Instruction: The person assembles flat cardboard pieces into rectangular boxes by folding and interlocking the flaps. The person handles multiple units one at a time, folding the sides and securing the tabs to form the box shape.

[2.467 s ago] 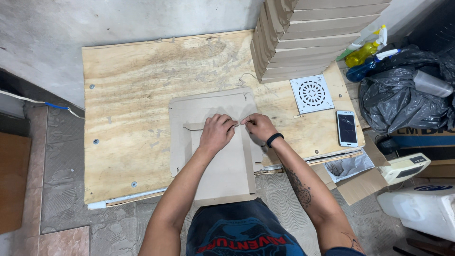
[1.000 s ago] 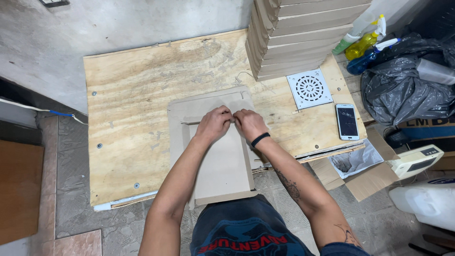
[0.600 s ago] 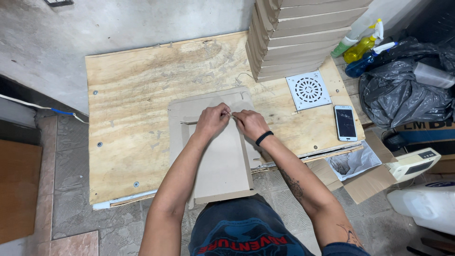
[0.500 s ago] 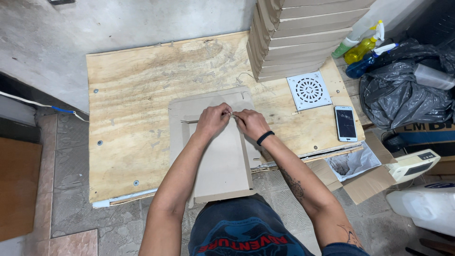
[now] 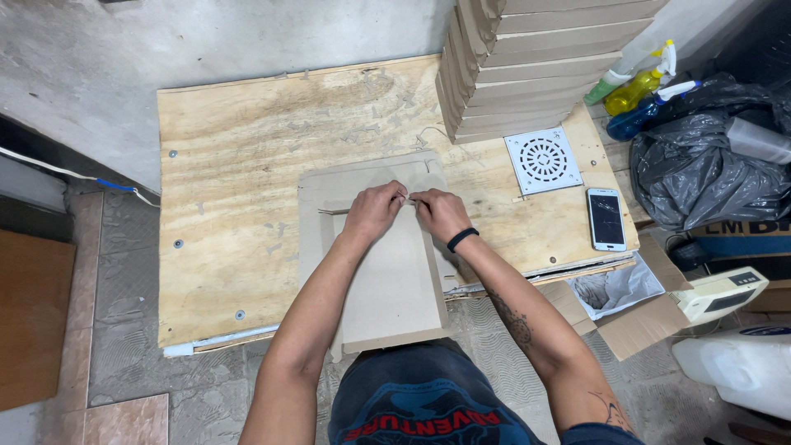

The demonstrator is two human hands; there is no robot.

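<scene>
Both hands pinch together at the far edge of a flat, brown, partly folded cardboard box blank lying on the pale plywood work board: left hand and right hand fingertips nearly touching, clamped on a small tab or tape bit, can't tell which. Just beyond the grip sits the box's back flap; well right are a white round-patterned drain grate & a smartphone. To do it well, imo: keep the blank flat w/ wrists down and pull evenly from both sides.

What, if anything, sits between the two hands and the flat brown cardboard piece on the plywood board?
Nothing visible. The left hand and right hand already rest on the flat brown cardboard piece, fingertips meeting at its upper fold. The white round-patterned drain grate and smartphone lie off to the right.
</scene>
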